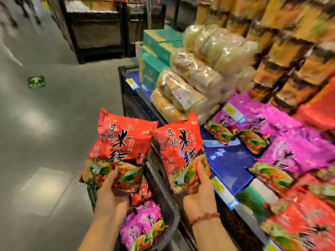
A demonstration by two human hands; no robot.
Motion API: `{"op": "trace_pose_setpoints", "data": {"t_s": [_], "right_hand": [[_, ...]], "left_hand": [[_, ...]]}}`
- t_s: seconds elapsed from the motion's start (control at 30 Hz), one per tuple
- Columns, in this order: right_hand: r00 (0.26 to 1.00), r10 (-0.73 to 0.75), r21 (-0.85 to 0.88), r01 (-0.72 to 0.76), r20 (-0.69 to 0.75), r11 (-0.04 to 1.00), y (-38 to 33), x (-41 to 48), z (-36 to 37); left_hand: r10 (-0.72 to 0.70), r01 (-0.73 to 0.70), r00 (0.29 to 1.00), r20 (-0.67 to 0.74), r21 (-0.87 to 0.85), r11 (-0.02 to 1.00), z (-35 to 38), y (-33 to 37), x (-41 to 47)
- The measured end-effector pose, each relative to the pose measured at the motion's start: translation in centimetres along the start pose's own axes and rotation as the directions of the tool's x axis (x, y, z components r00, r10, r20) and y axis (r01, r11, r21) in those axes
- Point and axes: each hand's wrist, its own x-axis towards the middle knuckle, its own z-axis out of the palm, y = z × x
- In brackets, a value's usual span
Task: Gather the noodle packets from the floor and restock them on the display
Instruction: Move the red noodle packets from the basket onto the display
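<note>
My left hand (110, 192) grips a red plastic noodle packet with black lettering (119, 147) by its lower end. The edge of what looks like a second red packet (94, 151) shows just behind it. My right hand (201, 192), a red bead bracelet (204, 217) on its wrist, is curled round the bottom of another red noodle packet (181, 153). Both are held up in the air between me and the display shelf (230, 165), and neither touches it.

I judge the gathering largely done for these. They are off the grey floor (45, 124) and in my grasp. The placing has not begun.

Below my wrists stands a dark plastic crate (170, 211) with purple noodle packets (143, 225) and at least one red one in it. Those are left to go up too.

The display is already part filled. Purple packets on the shelf (290, 145) lie in rows to my right, and red packets on the shelf (299, 223) crowd the near corner. Between them a bare blue patch of the shelf shows, which I take for a gap waiting to be filled. The picture is smeared there, so I cannot count what lies on it.

I would put the job somewhere in its middle. Three packets at most are in hand, a crate is part full, and the red ones belong beside their like at the lower right.
</note>
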Motion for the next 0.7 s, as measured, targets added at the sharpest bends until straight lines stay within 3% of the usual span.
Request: {"op": "trace_pose_setpoints", "data": {"t_s": [0.13,0.3,0.47,0.57,0.7], "right_hand": [[0.983,-0.170,0.139,0.178,-0.069,0.974,-5.4,-1.1,-3.1],[0.928,-0.317,0.180,0.352,-0.198,0.918,-12.2,-4.4,-9.1],[0.840,-0.479,0.020,0.500,-0.253,0.866,-17.2,-8.3,-16.0],[0.737,-0.617,-0.151,0.601,-0.276,0.785,-19.3,-9.4,-20.0],[0.661,-0.694,-0.282,0.634,-0.284,0.720,-22.5,-10.6,-24.4]], "left_hand": [[-0.054,0.053,0.996,0.076,0.021,0.998,5.5,-3.9,-2.2],[-0.180,0.161,0.964,0.198,0.109,0.981,9.7,-10.0,-5.0],[-0.352,0.298,0.878,0.324,0.205,0.932,12.4,-17.0,-8.0],[-0.461,0.387,0.806,0.371,0.259,0.885,13.9,-21.0,-9.7],[-0.477,0.356,0.763,0.437,0.333,0.873,17.5,-25.5,-13.6]]}}
